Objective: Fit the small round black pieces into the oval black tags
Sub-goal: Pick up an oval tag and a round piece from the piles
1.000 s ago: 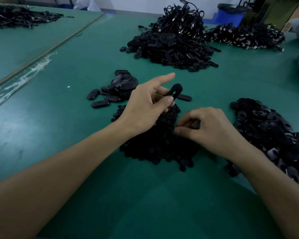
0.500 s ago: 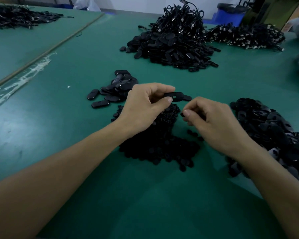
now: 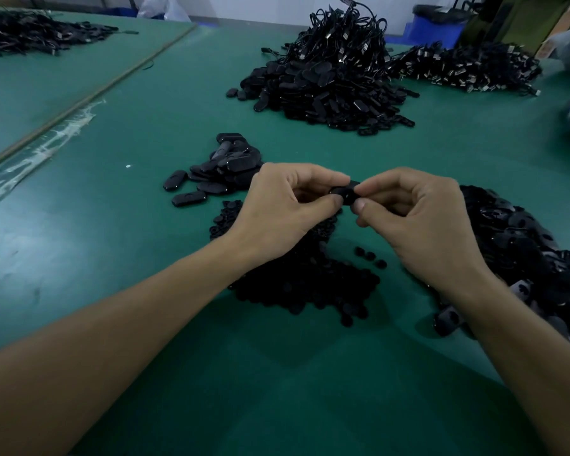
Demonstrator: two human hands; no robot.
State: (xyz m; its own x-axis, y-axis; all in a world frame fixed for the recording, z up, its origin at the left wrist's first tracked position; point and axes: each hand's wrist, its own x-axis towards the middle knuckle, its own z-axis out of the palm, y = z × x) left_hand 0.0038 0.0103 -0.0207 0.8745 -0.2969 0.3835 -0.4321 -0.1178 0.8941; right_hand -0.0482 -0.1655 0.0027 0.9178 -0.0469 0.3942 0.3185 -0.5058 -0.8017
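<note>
At frame centre, thumb and forefinger of the left hand (image 3: 287,205) pinch one end of a glossy oval black plastic tag (image 3: 344,192); the right hand (image 3: 418,218) pinches its other end with curled fingers, and I cannot tell whether a round piece sits under them. Below lies the heap of small round black pieces (image 3: 303,284). At right is a large heap of tags (image 3: 524,245), left of centre a small pile of tags (image 3: 224,169), likely finished; most of the work seems to remain
</note>
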